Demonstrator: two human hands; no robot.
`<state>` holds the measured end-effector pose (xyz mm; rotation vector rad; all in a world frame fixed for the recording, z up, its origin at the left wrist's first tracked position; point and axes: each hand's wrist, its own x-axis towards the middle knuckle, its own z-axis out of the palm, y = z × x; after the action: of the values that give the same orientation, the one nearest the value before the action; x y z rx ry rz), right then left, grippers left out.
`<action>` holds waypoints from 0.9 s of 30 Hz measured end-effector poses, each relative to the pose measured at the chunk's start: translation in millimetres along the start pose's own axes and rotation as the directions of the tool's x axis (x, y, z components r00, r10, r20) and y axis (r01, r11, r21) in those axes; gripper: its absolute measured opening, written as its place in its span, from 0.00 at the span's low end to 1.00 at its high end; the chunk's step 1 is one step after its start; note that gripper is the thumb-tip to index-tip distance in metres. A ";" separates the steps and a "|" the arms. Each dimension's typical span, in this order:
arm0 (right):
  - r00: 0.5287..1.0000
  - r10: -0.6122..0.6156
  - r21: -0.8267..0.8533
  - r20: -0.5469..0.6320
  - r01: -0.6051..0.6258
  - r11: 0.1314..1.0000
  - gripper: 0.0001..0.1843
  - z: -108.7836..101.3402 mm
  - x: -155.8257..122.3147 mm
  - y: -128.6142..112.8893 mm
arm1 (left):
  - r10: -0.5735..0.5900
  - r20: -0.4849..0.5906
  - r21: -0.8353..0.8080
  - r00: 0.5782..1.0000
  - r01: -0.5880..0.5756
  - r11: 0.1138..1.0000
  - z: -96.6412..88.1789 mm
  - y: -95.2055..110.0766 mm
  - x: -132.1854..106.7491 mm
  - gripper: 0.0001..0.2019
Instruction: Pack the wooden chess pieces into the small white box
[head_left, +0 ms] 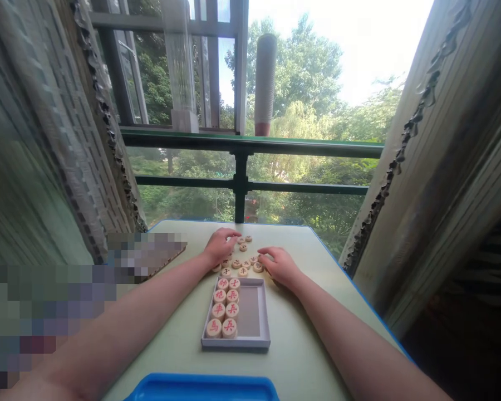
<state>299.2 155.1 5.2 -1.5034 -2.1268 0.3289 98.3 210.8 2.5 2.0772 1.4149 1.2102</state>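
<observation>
On the pale green table with a blue edge [313, 340], a shallow grey cardboard box [250, 313] lies straight in front of the person. Its left half holds two columns of round wooden chess discs with red characters [225, 306], while its right half is bare. Just beyond the box, a loose group of the same wooden discs [242, 262] is spread between the two hands. The left hand [220, 245] rests palm down on the left part of this group, with the fingers gently curved. The right hand [280, 267] is at the right part, its bent fingertips touching the nearest disc. For both hands I cannot tell if the fingers really pinch a disc or only lie on it. In my judgement, the risk is in the loose discs. They are round and smooth, and the farthest ones lie near the far edge of the table, so a sweeping finger could send one rolling over it. A forearm could also push the light box and disturb the columns. A blue plastic tray [204, 387] lies at the near edge.
</observation>
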 end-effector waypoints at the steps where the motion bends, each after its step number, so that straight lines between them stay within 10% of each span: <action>1: 1.000 0.000 -0.002 0.002 0.000 1.000 0.18 0.1 -0.1 -0.4 | -0.057 -0.007 -0.058 0.998 0.057 0.997 1.2 -2.6 -0.1 0.13; 6: 1.000 0.026 -0.003 0.003 -0.026 1.000 0.19 0.7 -0.9 -3.3 | -0.245 0.168 -0.237 0.955 0.281 0.930 2.5 -6.7 2.4 0.15; 16: 0.980 0.195 0.144 -0.035 -0.188 0.971 0.20 -5.6 6.8 -5.1 | -0.257 0.376 -0.126 0.890 0.324 0.937 1.4 -4.7 5.2 0.17; 27: 0.973 -0.228 -0.240 -0.039 0.213 0.947 0.17 -14.7 -5.0 8.7 | -0.193 0.391 -0.202 0.900 0.288 0.936 -5.2 -9.3 2.2 0.17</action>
<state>315.4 152.2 12.1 -1.3580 -2.3162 -0.0552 89.0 216.0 0.1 1.7708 1.2246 0.8030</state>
